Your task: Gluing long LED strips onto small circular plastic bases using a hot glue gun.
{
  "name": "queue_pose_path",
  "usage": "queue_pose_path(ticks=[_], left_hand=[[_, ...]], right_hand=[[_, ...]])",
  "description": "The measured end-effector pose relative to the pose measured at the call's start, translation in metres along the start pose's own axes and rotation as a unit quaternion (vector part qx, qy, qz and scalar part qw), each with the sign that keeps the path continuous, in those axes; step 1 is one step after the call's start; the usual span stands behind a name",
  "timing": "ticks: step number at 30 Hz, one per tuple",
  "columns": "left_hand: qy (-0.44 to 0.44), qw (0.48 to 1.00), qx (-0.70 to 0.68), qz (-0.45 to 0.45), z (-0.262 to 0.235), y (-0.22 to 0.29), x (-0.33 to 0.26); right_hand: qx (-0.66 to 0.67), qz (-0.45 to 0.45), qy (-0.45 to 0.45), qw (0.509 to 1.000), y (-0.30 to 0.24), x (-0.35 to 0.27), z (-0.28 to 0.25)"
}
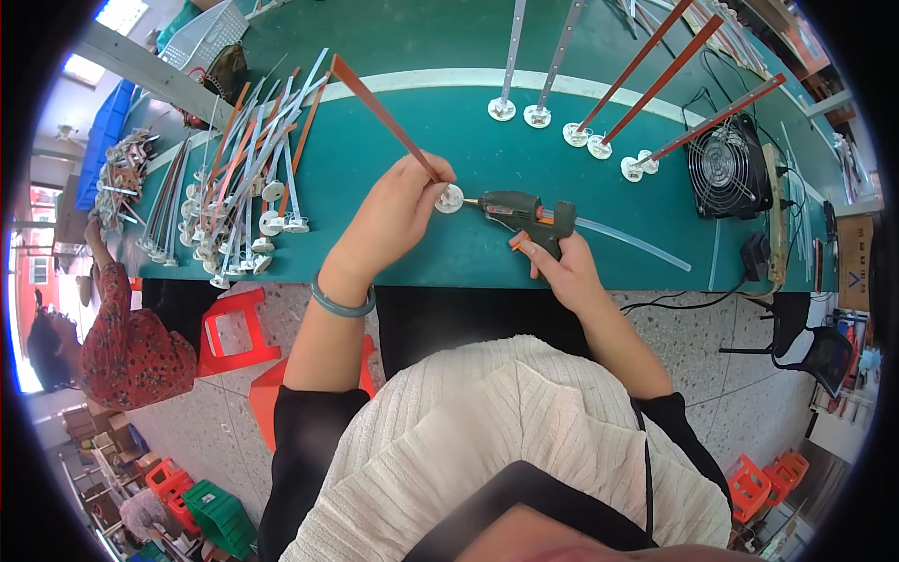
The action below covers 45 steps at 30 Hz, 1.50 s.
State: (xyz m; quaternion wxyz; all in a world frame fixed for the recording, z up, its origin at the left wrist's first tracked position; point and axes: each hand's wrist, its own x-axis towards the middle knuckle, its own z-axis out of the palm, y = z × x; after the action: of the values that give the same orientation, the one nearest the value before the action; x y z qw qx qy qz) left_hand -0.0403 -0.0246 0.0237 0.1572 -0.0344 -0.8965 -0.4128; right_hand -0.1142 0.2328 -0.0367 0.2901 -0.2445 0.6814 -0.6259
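Observation:
My left hand [398, 214] is closed around the lower end of a reddish-brown strip [375, 108], which leans up and to the left. At the strip's foot is a round white base [450, 199], close to my fingertips. My right hand [565, 272] grips a dark green hot glue gun [524, 208] by its handle, one finger near the orange trigger. The gun's nozzle points left and reaches the edge of the white base; whether it touches cannot be made out. A clear glue stick [637, 245] sticks out behind the gun.
Left on the green table [393, 267] lies a heap of strips with white bases [234, 201]. Several strips stand on bases [599, 147] at the back right, near a black fan [723, 167] with cables. A co-worker [136, 347] sits at the left by a blue tray [101, 140].

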Motion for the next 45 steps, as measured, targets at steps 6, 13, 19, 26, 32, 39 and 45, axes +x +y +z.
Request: queue_pose_path(ticks=[6,13,19,26,32,39,45], left_hand=[[-0.005,1.000,0.016,-0.003,0.003,0.002,0.003],[-0.003,1.000,0.025,-0.005,0.002,0.001,0.002],[-0.005,1.000,0.004,-0.020,0.003,0.000,0.003],[-0.002,1.000,0.002,-0.018,0.002,0.001,0.002],[-0.007,0.999,0.003,-0.040,0.002,0.001,0.003],[-0.004,0.999,0.003,-0.036,0.002,0.001,0.002],[-0.003,0.999,0.007,-0.033,0.002,0.000,0.002]], right_hand=[[-0.043,0.017,0.003,0.999,0.003,0.005,0.010],[-0.076,-0.019,0.004,0.997,0.001,0.008,0.013],[-0.087,-0.018,0.016,0.996,-0.001,0.010,0.014],[-0.059,0.015,0.018,0.998,-0.006,0.013,0.016],[-0.086,0.010,0.023,0.996,-0.008,0.011,0.014],[-0.117,-0.034,0.013,0.992,-0.002,0.009,0.014],[-0.139,-0.088,0.039,0.986,0.005,0.007,0.017]])
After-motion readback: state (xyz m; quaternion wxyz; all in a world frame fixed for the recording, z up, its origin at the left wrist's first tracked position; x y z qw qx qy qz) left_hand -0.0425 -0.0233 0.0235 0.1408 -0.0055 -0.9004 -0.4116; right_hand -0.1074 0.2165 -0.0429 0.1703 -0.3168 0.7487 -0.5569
